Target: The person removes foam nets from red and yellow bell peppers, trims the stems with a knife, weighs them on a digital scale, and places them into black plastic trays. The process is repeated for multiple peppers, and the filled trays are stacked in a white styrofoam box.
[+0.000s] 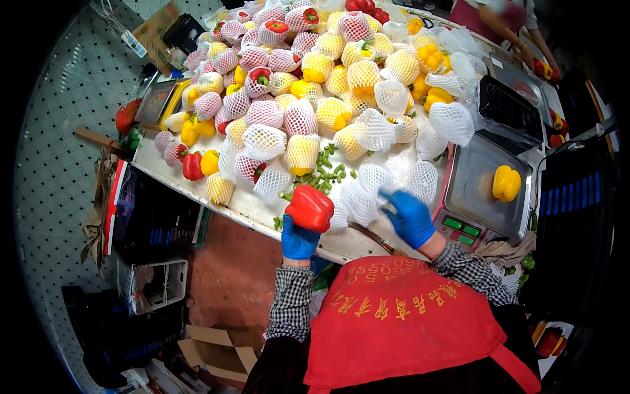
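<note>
My left hand (299, 240), in a blue glove, holds a red bell pepper (311, 208) over the near edge of the white table. My gloved right hand (408, 216) has its fingers apart, with nothing seen in it, beside empty white foam nets (362, 202). A knife (376, 238) lies near the edge between my hands. Beyond them is a heap of red and yellow peppers, many in foam nets (302, 152). Cut green stems (325, 172) are scattered on the table. A yellow bell pepper (506, 183) rests on the steel plate of a digital scale (475, 187).
A black plastic tray (512, 103) stands behind the scale. At the far right a person's hands (536, 56) are near more peppers. A crumpled cloth (507, 250) lies by the scale's front. On the floor at the lower left stands an open cardboard box (216, 352).
</note>
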### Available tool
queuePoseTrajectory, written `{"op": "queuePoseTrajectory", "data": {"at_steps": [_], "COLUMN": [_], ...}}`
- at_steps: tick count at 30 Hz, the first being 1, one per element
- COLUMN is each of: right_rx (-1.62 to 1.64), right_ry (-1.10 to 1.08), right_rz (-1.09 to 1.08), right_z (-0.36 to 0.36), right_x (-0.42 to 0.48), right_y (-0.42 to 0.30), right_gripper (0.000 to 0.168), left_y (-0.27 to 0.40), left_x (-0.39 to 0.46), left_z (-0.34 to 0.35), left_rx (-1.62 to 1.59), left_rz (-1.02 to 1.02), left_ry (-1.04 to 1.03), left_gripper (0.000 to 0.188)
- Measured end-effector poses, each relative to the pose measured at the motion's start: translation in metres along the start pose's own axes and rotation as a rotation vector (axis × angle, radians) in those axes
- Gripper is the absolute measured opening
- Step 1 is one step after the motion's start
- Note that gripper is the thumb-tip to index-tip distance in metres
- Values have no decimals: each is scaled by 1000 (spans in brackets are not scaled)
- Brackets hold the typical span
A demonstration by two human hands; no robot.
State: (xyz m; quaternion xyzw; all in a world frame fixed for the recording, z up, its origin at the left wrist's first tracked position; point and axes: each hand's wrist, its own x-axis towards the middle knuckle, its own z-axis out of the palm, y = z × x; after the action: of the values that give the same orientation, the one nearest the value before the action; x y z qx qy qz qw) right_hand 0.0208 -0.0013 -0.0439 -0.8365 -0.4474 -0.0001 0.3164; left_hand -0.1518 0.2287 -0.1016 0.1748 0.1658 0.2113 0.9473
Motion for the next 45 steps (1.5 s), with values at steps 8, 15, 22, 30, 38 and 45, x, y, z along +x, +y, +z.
{"op": "queuePoseTrajectory", "data": {"at_steps": [8, 15, 22, 30, 38, 45], "right_rx": [-62, 763, 1256, 864, -165, -216], "right_ry": [-755, -499, -557, -494, -448, -454], "right_rz": [116, 499, 942, 473, -178, -183], "right_z": [74, 38, 26, 31, -20, -11], "right_x": [-43, -56, -61, -51, 3, -2], "right_y": [31, 36, 15, 19, -54, -49], "right_gripper": [43, 25, 17, 22, 58, 58], "left_y": [0, -2, -20, -9, -6, -12], "left_x": [-33, -65, -70, -63, -53, -50], "left_z": [-27, -16, -20, 1, 51, 60], "left_rx": [-29, 24, -26, 315, 803, 880], "left_rz": [-50, -244, -302, -220, -272, -335], "left_ry": [76, -2, -102, -14, -169, -270], "left_gripper": [96, 110, 77, 79, 70, 71]}}
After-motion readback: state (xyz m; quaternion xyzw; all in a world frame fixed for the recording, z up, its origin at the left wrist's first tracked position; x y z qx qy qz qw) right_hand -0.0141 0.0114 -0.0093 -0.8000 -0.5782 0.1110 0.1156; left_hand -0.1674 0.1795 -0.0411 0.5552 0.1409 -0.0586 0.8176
